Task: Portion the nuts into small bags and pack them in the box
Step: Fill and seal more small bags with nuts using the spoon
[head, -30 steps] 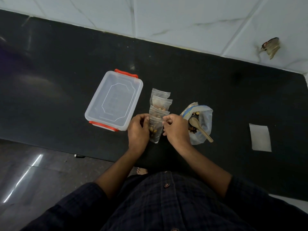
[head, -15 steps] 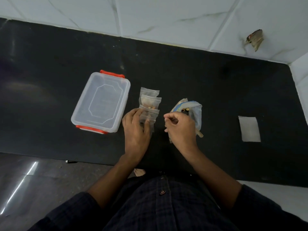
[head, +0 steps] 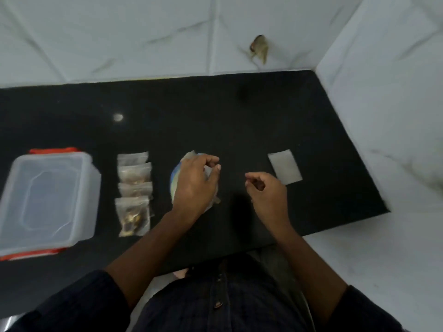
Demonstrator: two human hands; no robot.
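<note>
My left hand (head: 195, 185) rests loosely on the floppy nut bag (head: 176, 182); my right hand (head: 266, 190), loosely curled and empty, nears the light, flimsy empty bag (head: 284, 170) — pinch its edge.

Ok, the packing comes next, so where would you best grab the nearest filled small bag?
Pinch the nearest small bag by its flat upper strip, coming from above. It lies flat on the black counter; the nuts bulge lower down, and its top overlaps the next bag.
</note>
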